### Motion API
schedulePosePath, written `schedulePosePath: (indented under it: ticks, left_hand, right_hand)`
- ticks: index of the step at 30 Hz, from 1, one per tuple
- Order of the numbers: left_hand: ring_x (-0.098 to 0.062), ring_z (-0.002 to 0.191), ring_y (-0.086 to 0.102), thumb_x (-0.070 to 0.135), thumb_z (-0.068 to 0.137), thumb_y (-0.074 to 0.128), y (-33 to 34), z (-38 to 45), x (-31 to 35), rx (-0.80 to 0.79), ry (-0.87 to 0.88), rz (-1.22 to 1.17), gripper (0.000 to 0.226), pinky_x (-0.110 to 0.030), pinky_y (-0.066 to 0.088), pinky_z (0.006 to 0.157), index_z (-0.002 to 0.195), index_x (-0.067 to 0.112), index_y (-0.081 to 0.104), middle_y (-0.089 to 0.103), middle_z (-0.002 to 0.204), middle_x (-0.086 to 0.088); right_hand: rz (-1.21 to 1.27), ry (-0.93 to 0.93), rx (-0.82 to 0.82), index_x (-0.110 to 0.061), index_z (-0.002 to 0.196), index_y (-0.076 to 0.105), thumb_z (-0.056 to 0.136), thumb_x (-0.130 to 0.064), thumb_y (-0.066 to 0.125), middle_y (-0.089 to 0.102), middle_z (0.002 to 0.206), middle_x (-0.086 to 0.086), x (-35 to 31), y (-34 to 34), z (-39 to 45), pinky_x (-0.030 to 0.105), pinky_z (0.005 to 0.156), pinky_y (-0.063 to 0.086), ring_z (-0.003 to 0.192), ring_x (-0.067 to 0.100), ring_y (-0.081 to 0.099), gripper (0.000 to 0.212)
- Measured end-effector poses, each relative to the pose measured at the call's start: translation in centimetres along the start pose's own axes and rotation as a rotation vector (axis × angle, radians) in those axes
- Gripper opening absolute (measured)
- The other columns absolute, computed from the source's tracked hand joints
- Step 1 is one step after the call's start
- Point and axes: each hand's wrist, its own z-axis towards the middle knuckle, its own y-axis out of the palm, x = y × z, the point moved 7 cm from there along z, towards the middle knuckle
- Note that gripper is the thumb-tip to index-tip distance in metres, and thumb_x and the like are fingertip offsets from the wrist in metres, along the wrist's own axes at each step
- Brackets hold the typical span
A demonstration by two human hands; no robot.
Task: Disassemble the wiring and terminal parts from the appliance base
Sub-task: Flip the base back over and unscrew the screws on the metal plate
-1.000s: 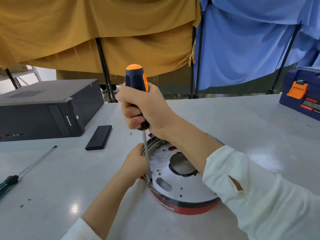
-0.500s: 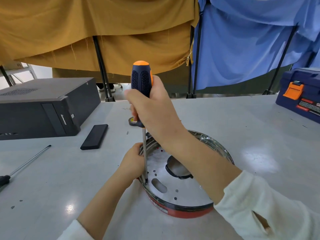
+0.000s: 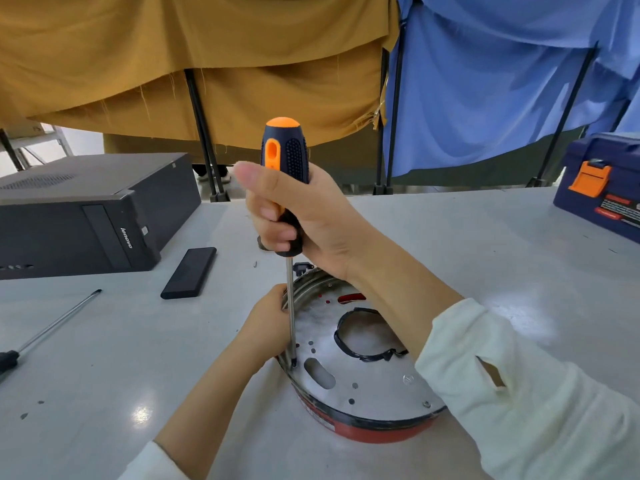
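The round appliance base (image 3: 363,382) lies on the grey table, a silver metal plate with holes inside a red and black rim. A black wire loop (image 3: 360,344) lines its central opening. My right hand (image 3: 311,220) grips the black and orange handle of a screwdriver (image 3: 285,154) held upright. Its tip sits on a screw at the plate's left edge (image 3: 293,363). My left hand (image 3: 268,323) holds the base's left rim beside the shaft. A small black plug part (image 3: 300,268) shows just behind the rim.
A black computer case (image 3: 86,216) stands at the left with a flat black slab (image 3: 188,273) in front of it. A second long screwdriver (image 3: 45,332) lies at the far left. A blue toolbox (image 3: 602,188) sits at the right edge. Cloth screens hang behind.
My right hand has turned the screwdriver handle, so the thumb now points out to the left. The tip stays on the same screw, and my left hand keeps its hold on the rim.
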Motion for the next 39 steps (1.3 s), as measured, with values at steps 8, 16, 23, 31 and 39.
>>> schedulePosePath:
  ticks: [8, 16, 23, 31, 39]
  left_hand:
    - [-0.014, 0.084, 0.056, 0.011, 0.094, 0.038, 0.2, 0.2, -0.2, -0.006, -0.006, -0.016, 0.028, -0.02, 0.039, 0.063, 0.117, 0.013, 0.055, 0.062, 0.1, 0.0]
    - [-0.02, 0.086, 0.053, 0.006, 0.092, 0.034, 0.1, 0.0, -0.1, -0.039, -0.015, 0.026, 0.027, -0.019, 0.042, 0.064, 0.109, 0.017, 0.051, 0.06, 0.102, -0.004]
    - [-0.022, 0.095, 0.06, 0.005, 0.091, 0.041, 0.1, 0.3, -0.2, -0.041, -0.023, 0.028, 0.039, -0.032, 0.051, 0.075, 0.126, 0.02, 0.05, 0.062, 0.109, -0.005]
    - [-0.023, 0.097, 0.059, -0.002, 0.088, 0.035, 0.2, 0.1, -0.3, -0.026, -0.013, -0.026, 0.048, -0.024, 0.047, 0.069, 0.128, 0.019, 0.05, 0.061, 0.112, -0.005]
    - [-0.011, 0.079, 0.054, 0.002, 0.089, 0.033, 0.3, 0.3, -0.3, -0.038, 0.007, 0.005, 0.036, -0.018, 0.043, 0.061, 0.112, 0.025, 0.05, 0.06, 0.1, 0.0]
  right_hand:
    - [-0.222, -0.143, 0.402, -0.01, 0.087, 0.052, 0.087, -0.029, 0.067, 0.049, 0.069, 0.004, -0.8, -1.8, -2.4, 0.02, 0.05, 0.045, 0.054, 0.011, 0.049, 0.024]
    - [-0.031, -0.008, 0.141, -0.019, 0.063, 0.041, 0.09, -0.011, 0.06, 0.034, 0.043, -0.008, 0.0, 0.6, 0.0, 0.015, 0.036, 0.025, 0.034, 0.008, 0.027, 0.034]
    - [0.109, 0.051, -0.179, -0.016, 0.065, 0.035, 0.091, -0.012, 0.048, 0.036, 0.05, -0.006, -0.1, 0.0, -0.2, 0.018, 0.04, 0.029, 0.038, 0.007, 0.03, 0.029]
    - [-0.295, -0.088, 0.388, -0.01, 0.098, 0.057, 0.088, -0.029, 0.065, 0.06, 0.073, 0.0, -0.7, -2.8, -1.8, 0.028, 0.067, 0.058, 0.064, 0.01, 0.059, 0.023]
    - [-0.107, -0.099, 0.273, -0.019, 0.064, 0.039, 0.09, -0.018, 0.063, 0.033, 0.045, -0.008, -0.6, -0.2, -1.0, 0.017, 0.037, 0.027, 0.035, 0.009, 0.029, 0.036]
